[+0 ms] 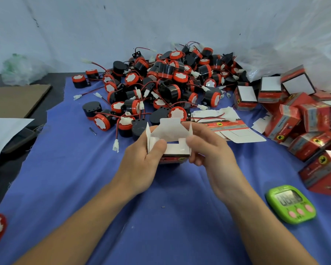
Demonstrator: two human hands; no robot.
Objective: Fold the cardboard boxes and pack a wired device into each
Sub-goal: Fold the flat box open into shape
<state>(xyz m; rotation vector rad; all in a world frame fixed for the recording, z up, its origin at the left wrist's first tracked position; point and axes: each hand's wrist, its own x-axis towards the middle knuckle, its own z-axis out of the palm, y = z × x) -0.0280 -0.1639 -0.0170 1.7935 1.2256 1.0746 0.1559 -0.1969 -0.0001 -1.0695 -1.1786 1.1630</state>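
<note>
1. Fingers [158, 148] of the left hand [141, 161] and right hand [212, 155] curl round a half-folded box [170, 133]. Both thumbs pinch its white flaps, and it is held above the blue cloth [170, 217], probably so both sides can be tucked.
2. Just beyond, flat blanks [231, 129] lie within reach, likely next in line.
3. Farther back sits the pile of wired devices [161, 83]; none seems to be in the box yet.
4. The palms hide the box's underside, and the finished boxes [294, 121] run off the right edge.
</note>
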